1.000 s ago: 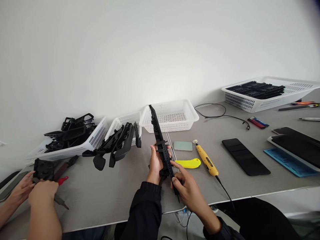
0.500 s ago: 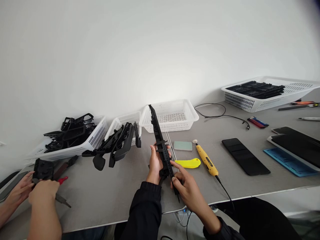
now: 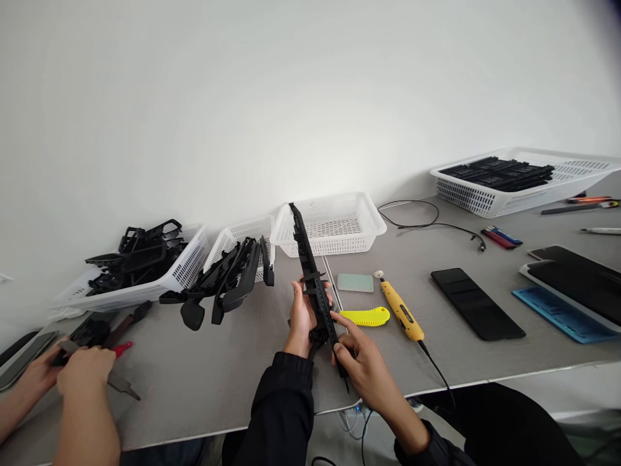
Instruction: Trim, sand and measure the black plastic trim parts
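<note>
My left hand (image 3: 299, 323) is closed around a long black plastic part (image 3: 303, 246), which tilts up and away toward the baskets. Across its near half lies a black caliper (image 3: 323, 312), its jaws against the part and its scale facing up. My right hand (image 3: 363, 362) grips the caliper's lower end, thumb and forefinger along the beam. A yellow-handled cutter (image 3: 366, 316) lies just beyond my right fingers, beside a pale green block (image 3: 355, 283). The jaws' exact contact with the part is hard to make out.
An open white basket (image 3: 334, 246) stands behind the part. Black parts (image 3: 237, 272) overhang a basket at left; another basket (image 3: 189, 262) is heaped. Right lie a yellow rotary tool (image 3: 402, 309), a black phone-like slab (image 3: 478, 304) and a basket (image 3: 480, 206). A co-worker's hands (image 3: 87, 369) work far left.
My hands, the part and the caliper have hardly moved. At far left, the co-worker's black piece has been lowered and tilted.
</note>
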A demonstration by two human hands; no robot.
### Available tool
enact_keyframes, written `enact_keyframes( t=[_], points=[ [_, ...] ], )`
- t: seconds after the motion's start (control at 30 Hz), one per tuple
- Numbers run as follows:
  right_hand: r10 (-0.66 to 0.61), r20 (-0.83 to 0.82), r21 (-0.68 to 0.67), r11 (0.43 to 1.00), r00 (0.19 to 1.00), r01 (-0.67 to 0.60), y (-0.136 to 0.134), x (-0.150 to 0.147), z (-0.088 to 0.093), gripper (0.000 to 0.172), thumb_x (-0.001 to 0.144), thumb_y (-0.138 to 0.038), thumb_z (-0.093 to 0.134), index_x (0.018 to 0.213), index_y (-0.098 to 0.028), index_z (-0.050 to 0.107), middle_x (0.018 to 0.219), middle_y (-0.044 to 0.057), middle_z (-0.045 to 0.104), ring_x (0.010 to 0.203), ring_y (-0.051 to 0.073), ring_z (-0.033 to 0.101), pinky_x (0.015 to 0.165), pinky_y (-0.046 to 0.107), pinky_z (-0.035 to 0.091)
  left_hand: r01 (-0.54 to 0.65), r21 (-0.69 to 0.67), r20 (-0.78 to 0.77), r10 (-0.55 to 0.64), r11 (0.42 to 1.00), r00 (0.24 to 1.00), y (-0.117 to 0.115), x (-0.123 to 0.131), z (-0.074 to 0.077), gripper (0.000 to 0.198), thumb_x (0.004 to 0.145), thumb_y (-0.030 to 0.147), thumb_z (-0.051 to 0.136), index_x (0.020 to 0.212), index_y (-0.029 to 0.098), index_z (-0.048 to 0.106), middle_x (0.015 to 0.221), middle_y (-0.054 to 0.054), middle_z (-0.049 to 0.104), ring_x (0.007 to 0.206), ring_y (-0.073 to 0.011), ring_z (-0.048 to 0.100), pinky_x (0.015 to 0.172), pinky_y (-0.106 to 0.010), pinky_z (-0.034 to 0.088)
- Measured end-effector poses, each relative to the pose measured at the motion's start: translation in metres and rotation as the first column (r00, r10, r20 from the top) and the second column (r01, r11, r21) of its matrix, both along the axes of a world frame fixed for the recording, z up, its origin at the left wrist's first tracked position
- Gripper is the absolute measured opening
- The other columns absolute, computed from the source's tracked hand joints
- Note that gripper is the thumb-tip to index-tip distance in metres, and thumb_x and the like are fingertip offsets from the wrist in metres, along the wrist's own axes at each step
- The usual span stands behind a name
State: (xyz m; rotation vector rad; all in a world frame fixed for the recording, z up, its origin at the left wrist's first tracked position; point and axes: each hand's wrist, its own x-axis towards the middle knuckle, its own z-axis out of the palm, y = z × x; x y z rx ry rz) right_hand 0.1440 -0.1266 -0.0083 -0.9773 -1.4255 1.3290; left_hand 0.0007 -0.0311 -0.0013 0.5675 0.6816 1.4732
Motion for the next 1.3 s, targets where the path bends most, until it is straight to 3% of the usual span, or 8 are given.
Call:
enact_keyframes(
  t=[0.17,0.37,0.57,0.77,0.93,1.07,1.17,1.3],
  points=[
    [0.014,-0.01,-0.025,1.0,1.0,-0.014,-0.001,-0.001,0.001,0.06,0.097,-0.027,0.051,0.155,-0.015,0.044,0.07,-0.004,0.064,0.064,0.016,0.053,0.067,0.028,0.042,0.024,0.009,-0.016,-0.023,1.0,1.0,0.0,0.0,0.0,0.059,0.093,0.072,0.063,0.118,0.019,0.067,0.095,-0.011,0.078,0.059,-0.0189,0.068,0.046,-0.027,0.049],
    [0.014,-0.049,-0.04,0.999,0.999,-0.016,-0.001,-0.003,0.003,0.076,0.094,-0.021,0.051,0.166,-0.017,0.026,0.069,-0.006,0.064,0.063,0.015,0.052,0.065,0.027,0.044,0.011,-0.022,0.009,-0.011,1.0,1.0,-0.002,0.003,0.001,0.058,0.096,0.069,0.061,0.127,0.02,0.066,0.094,-0.01,0.078,0.063,-0.0193,0.07,0.054,-0.028,0.055],
    [-0.011,-0.028,-0.043,0.999,1.0,0.01,0.0,-0.001,0.003,0.061,0.093,-0.024,0.052,0.152,-0.017,0.043,0.069,-0.005,0.066,0.064,0.016,0.055,0.064,0.027,0.041,0.08,0.03,-0.029,-0.079,0.996,0.996,-0.005,0.002,0.006,0.056,0.095,0.069,0.061,0.109,0.016,0.071,0.094,-0.012,0.077,0.063,-0.0197,0.069,0.054,-0.029,0.054],
    [-0.093,-0.08,-0.085,0.993,0.992,0.086,-0.002,-0.003,-0.001,0.036,0.097,-0.036,0.059,0.128,-0.02,0.05,0.07,-0.002,0.069,0.062,0.017,0.058,0.062,0.027,0.042,0.051,-0.002,-0.023,-0.051,0.999,0.998,-0.004,0.001,0.007,0.049,0.097,0.065,0.062,0.107,0.018,0.07,0.093,-0.01,0.077,0.063,-0.0194,0.07,0.056,-0.029,0.054],
    [-0.28,-0.196,-0.124,0.958,0.94,0.26,0.002,-0.003,-0.004,0.042,0.098,-0.049,0.062,0.127,-0.021,0.049,0.081,0.003,0.074,0.076,0.021,0.069,0.073,0.031,0.05,-0.026,-0.006,-0.051,0.026,1.0,0.998,0.0,0.001,0.002,0.049,0.09,0.058,0.076,0.121,0.021,0.065,0.09,-0.006,0.076,0.062,-0.0182,0.068,0.056,-0.029,0.054],
    [-0.364,-0.214,-0.124,0.93,0.906,0.345,0.005,-0.005,-0.008,0.046,0.097,-0.051,0.064,0.128,-0.02,0.051,0.089,0.007,0.076,0.082,0.022,0.07,0.076,0.032,0.051,-0.074,0.045,-0.095,0.078,0.996,0.992,0.0,0.001,0.001,0.051,0.084,0.059,0.082,0.109,0.018,0.065,0.091,-0.007,0.074,0.063,-0.0152,0.066,0.057,-0.026,0.053],
    [-0.368,-0.166,-0.09,0.93,0.915,0.357,0.007,-0.008,-0.011,0.046,0.096,-0.05,0.064,0.127,-0.018,0.056,0.089,0.007,0.074,0.078,0.022,0.067,0.071,0.031,0.051,-0.089,0.041,-0.073,0.092,0.995,0.993,0.0,-0.004,0.002,0.051,0.08,0.058,0.086,0.099,0.016,0.064,0.085,-0.003,0.069,0.058,-0.0094,0.059,0.052,-0.022,0.046],
    [-0.382,0.0,-0.004,0.924,0.924,0.382,0.009,-0.012,-0.013,0.035,0.092,-0.045,0.064,0.114,-0.017,0.068,0.084,0.004,0.069,0.066,0.018,0.06,0.063,0.029,0.046,-0.122,0.058,-0.048,0.125,0.991,0.991,0.001,-0.011,0.003,0.056,0.076,0.053,0.091,0.111,0.018,0.066,0.075,0.005,0.058,0.05,-0.004,0.045,0.046,-0.018,0.036]
  ],
)
